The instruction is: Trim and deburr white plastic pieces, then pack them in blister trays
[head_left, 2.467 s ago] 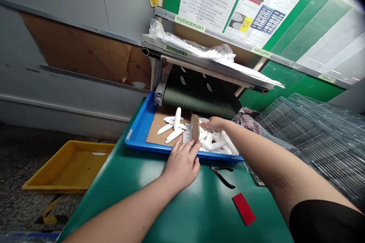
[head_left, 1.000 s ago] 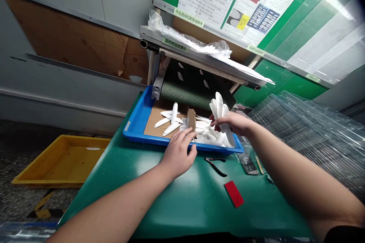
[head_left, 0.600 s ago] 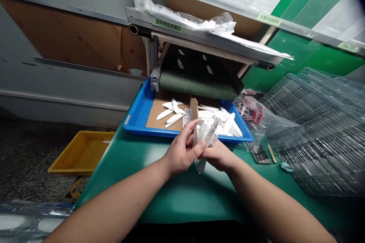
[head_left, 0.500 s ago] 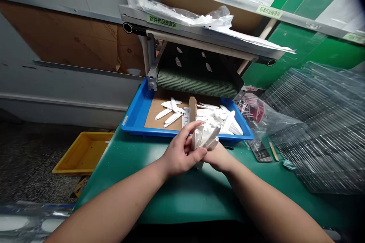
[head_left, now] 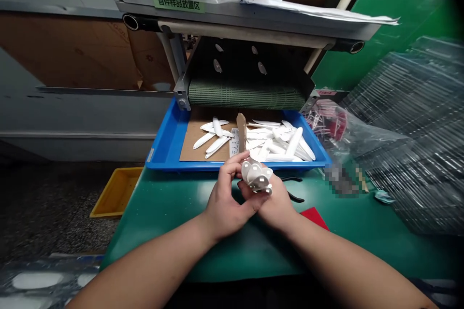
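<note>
Both hands together, gripping a bunch of white pieces (head_left: 256, 176)!
Left hand (head_left: 226, 200) and right hand (head_left: 277, 203) meet over the green table (head_left: 155, 212), the bunch's rounded ends fanned between them; just beyond, the blue tray (head_left: 197, 166), its cardboard divider (head_left: 241, 130) standing upright, with a few white strips (head_left: 217, 145) to the left and a thicker heap (head_left: 279, 144) to the right; farther past the hands, the conveyor belt (head_left: 246, 95); and beside the right forearm, black tool handles (head_left: 296, 198) and a red block (head_left: 315, 217), partly covered!
</note>
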The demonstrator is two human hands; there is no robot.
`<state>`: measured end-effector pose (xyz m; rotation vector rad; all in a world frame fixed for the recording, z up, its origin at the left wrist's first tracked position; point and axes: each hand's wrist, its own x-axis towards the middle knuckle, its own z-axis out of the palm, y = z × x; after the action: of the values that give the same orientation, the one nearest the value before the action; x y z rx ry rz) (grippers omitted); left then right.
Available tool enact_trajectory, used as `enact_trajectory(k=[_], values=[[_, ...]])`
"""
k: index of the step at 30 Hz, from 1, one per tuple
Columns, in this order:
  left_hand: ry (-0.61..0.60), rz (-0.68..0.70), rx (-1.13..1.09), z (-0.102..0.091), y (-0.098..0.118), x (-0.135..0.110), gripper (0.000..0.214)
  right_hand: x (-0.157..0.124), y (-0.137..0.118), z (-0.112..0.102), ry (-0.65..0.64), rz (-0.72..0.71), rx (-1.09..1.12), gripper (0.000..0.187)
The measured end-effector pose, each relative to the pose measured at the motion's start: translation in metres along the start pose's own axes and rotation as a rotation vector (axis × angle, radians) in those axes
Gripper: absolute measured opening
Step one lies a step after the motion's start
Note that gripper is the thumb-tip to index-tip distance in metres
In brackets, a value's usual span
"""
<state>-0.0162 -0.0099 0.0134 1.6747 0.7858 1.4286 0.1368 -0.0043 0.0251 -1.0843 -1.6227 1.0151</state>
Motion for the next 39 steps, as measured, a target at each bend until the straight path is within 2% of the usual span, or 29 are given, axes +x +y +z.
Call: enact_trajectory(k=[4, 7, 9, 13, 17, 23, 27, 29, 35, 39], values=[[-0.042, -0.079, 0.058, -0.002, 0.004, 0.001, 0.069, -0.003, 0.01, 0.005, -0.008, -0.072, -0.062, 0.031], [-0.076, -0.11, 0.073, -0.002, 0.003, 0.001, 0.055, -0.005, 0.015, 0.005, -0.021, -0.06, -0.092, 0.031], [-0.061, -0.151, 0.069, 0.0, 0.0, 0.0, 0.045, -0.006, 0.018, 0.005, -0.014, -0.066, -0.094, 0.031], [-0.022, -0.261, 0.001, 0.002, -0.005, 0.001, 0.055, -0.009, 0.022, 0.003, -0.025, -0.065, -0.08, 0.037], [-0.006, -0.305, -0.019, 0.002, -0.004, 0.002, 0.049, -0.01, 0.021, 0.001, -0.082, 0.013, -0.079, 0.049], [0.006, -0.394, -0.196, 0.003, -0.002, 0.002, 0.054, -0.01, 0.016, -0.01, -0.182, 0.078, 0.007, 0.06], [0.039, -0.453, -0.261, 0.003, -0.001, 0.004, 0.054, -0.01, 0.02, -0.016, -0.248, 0.007, 0.213, 0.054], [0.054, -0.45, -0.258, 0.003, -0.001, 0.006, 0.052, -0.01, 0.024, -0.015, -0.221, 0.024, 0.335, 0.051], [0.055, -0.447, -0.314, 0.004, -0.003, 0.01, 0.047, -0.011, 0.025, -0.007, -0.077, 0.288, 0.538, 0.047], [0.062, -0.405, -0.317, 0.004, -0.004, 0.009, 0.032, -0.011, 0.024, -0.006, 0.002, 0.31, 0.551, 0.041]])
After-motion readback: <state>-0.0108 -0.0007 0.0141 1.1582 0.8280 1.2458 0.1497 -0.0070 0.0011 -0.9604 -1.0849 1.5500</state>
